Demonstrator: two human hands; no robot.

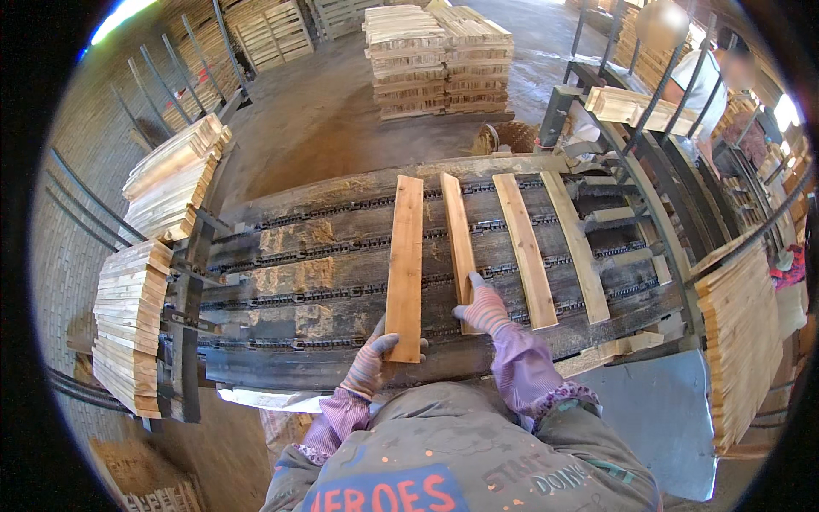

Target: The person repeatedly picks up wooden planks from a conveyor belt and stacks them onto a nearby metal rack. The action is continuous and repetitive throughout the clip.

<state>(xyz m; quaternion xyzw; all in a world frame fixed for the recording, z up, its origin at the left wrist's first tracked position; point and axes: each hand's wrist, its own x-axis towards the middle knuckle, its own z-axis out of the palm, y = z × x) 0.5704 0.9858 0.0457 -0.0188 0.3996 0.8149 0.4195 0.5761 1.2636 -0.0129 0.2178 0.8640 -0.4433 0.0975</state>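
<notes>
Both my hands wear striped gloves. My left hand (368,363) is closed round the near end of a wide wooden board (404,269), thumb on top and fingers partly hidden beneath. A narrower board (459,247) stands tilted on its edge to the right, and my right hand (484,309) grips it near its lower end. Two more boards lie flat further right: one light brown (525,252) and one paler (576,247). All of them rest crosswise on the chain conveyor (294,275).
Stacked boards (132,324) stand along the conveyor's left side, with another stack (740,350) at right. A large pile of planks (439,64) sits on the floor beyond. Metal rods and rails (636,162) rise at right, near a person (704,81). A grey sheet (653,418) lies lower right.
</notes>
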